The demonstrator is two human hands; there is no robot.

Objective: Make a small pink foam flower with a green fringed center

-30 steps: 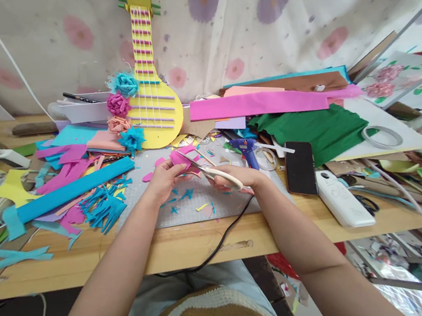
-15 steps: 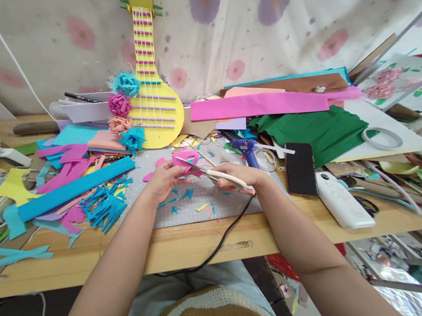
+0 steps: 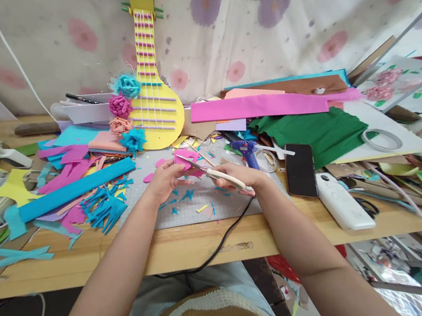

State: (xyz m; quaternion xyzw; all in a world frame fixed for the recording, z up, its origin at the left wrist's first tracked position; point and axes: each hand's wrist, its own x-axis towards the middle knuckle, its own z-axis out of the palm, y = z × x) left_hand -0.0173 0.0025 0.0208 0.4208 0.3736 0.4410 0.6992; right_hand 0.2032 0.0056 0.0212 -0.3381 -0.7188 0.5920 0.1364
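Observation:
My left hand [image 3: 168, 182] pinches a small piece of pink paper [image 3: 184, 158] between thumb and fingers, above the grey cutting mat [image 3: 188, 215]. My right hand [image 3: 234, 175] is wrapped round the cream handles of a pair of scissors [image 3: 226, 178]. Their blades point up and left and lie against the pink paper; how far they are parted is hard to make out. Pink cut pieces [image 3: 152, 173] lie just behind my left hand. Small blue scraps [image 3: 188, 195] are scattered on the mat under both hands.
A yellow paper lute [image 3: 158, 108] with paper flowers leans against the curtain. A blue glue gun [image 3: 247, 151], a phone [image 3: 300, 171] and a white power bank [image 3: 344, 201] lie to the right. Blue fringed paper [image 3: 103, 210] and coloured strips cover the left. A black cable [image 3: 224, 246] crosses the front edge.
The pink paper has turned slightly in my left hand, and the scissor blades have shifted a little against it. Both hands stay in nearly the same place.

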